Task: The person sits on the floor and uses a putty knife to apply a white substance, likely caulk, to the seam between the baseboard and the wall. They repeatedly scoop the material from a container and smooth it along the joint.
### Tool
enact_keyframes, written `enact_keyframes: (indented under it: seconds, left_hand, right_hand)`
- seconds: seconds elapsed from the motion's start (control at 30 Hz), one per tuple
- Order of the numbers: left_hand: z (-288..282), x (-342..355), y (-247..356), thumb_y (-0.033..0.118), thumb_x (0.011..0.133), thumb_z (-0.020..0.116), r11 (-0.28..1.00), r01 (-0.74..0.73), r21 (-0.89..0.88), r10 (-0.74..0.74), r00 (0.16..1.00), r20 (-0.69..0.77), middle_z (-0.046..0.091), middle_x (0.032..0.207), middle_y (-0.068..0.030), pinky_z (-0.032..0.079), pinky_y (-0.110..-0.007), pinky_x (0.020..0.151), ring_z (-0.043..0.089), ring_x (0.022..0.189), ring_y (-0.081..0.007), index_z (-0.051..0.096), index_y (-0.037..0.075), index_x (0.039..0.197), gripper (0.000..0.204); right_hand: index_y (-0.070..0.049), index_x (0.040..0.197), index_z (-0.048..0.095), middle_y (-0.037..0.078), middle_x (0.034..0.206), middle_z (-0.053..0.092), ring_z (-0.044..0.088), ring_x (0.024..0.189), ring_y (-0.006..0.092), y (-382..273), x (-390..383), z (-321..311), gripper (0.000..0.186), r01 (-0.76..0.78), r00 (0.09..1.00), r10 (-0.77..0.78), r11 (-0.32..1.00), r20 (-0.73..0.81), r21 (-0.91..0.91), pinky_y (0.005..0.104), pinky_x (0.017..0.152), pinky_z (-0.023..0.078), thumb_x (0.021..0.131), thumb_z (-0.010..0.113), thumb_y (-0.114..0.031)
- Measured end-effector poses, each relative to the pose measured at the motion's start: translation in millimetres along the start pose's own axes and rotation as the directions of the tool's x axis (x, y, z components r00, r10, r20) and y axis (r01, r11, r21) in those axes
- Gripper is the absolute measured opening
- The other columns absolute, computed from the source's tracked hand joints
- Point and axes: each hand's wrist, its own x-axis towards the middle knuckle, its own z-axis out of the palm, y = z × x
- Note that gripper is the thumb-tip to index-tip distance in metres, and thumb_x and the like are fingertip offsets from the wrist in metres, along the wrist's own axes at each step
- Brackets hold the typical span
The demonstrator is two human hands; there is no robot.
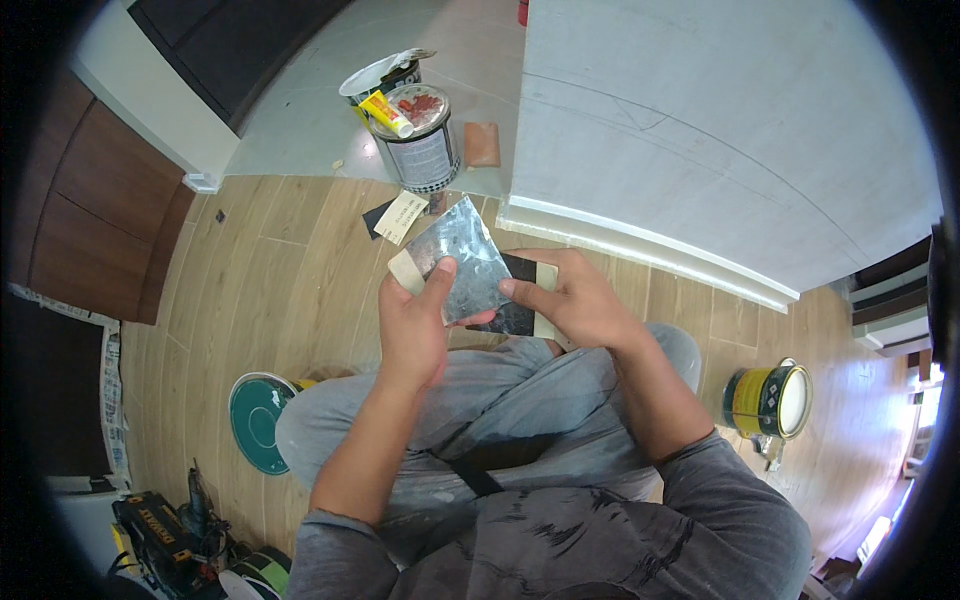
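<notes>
In front of my crossed legs, my left hand [415, 325] grips a putty spreader [465, 255] with a shiny, smeared metal blade and a cream back edge. Its thumb lies along the blade's face. A second spreader [510, 318], dark-bladed with a cream edge, is held in my right hand [590, 300]. This dark blade sits partly behind the shiny one, which hides some of it. My right thumb tip is at the right corner of the shiny blade. Both hands are closed around the spreaders' edges.
Ahead stand a tin [422, 150] bearing a yellow tube [387, 114], an opened can [362, 80] and a reddish block [482, 145]. Printed paper [402, 217] lies nearer. A green-lidded bucket [262, 422] is left, a paint can [767, 400] right, power tools [175, 535] lower left. A pale wall [700, 130] rises right.
</notes>
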Motion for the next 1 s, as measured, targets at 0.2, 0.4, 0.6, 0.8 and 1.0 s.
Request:
enact_keyframes:
  seconds: [0.2,0.4,0.6,0.8,1.0]
  left_hand:
    - [-22,25,8,0.015,0.104,0.061,0.964,-0.149,0.221,0.169,0.983,-0.076,0.071,0.11,-0.0126,0.067,-0.039,0.062,0.075,0.09,-0.0222,0.063,-0.003,0.125,0.027]
    - [-19,28,6,0.019,0.109,0.053,0.908,-0.247,0.338,0.33,0.918,-0.217,0.071,0.099,-0.0117,0.065,-0.034,0.06,0.072,0.078,-0.0185,0.065,-0.005,0.114,0.027]
    - [-11,14,5,0.022,0.111,0.049,0.844,-0.277,0.459,0.34,0.939,-0.059,0.071,0.088,-0.0091,0.061,-0.031,0.057,0.07,0.072,-0.0148,0.067,-0.005,0.108,0.032]
    - [-11,15,-4,0.022,0.11,0.054,0.837,-0.223,0.5,0.241,0.97,0.029,0.072,0.089,-0.0099,0.06,-0.033,0.056,0.069,0.068,-0.0157,0.067,-0.007,0.109,0.032]
    - [-1,10,-19,0.024,0.11,0.055,0.849,-0.173,0.5,0.133,0.984,0.115,0.071,0.088,-0.0077,0.059,-0.032,0.053,0.069,0.068,-0.0139,0.068,-0.005,0.11,0.031]
  right_hand:
    - [-0.006,0.127,0.071,0.015,0.103,0.074,0.069,0.093,0.0267,14,12,-4,0.031,0.107,0.987,-0.13,0.97,-0.096,-0.218,0.0384,0.086,0.053,0.099,0.067,-0.017]
    - [-0.019,0.131,0.072,0.007,0.107,0.067,0.064,0.101,0.0309,9,9,43,0.046,0.287,0.863,-0.48,0.722,-0.157,-0.63,0.0418,0.09,0.052,0.088,0.063,-0.004]
    - [-0.019,0.134,0.07,0.006,0.116,0.065,0.06,0.109,0.0294,22,10,64,0.052,0.302,0.829,-0.493,0.794,-0.266,-0.528,0.0427,0.093,0.048,0.086,0.062,0.0]
    - [-0.016,0.135,0.069,0.008,0.117,0.065,0.059,0.11,0.0301,31,17,59,0.05,0.267,0.807,-0.479,0.817,-0.345,-0.511,0.0433,0.09,0.047,0.088,0.06,0.0]
    - [-0.012,0.132,0.071,0.014,0.117,0.067,0.061,0.11,0.034,32,36,29,0.048,0.165,0.75,-0.426,0.861,-0.506,-0.481,0.0421,0.096,0.05,0.088,0.06,0.004]
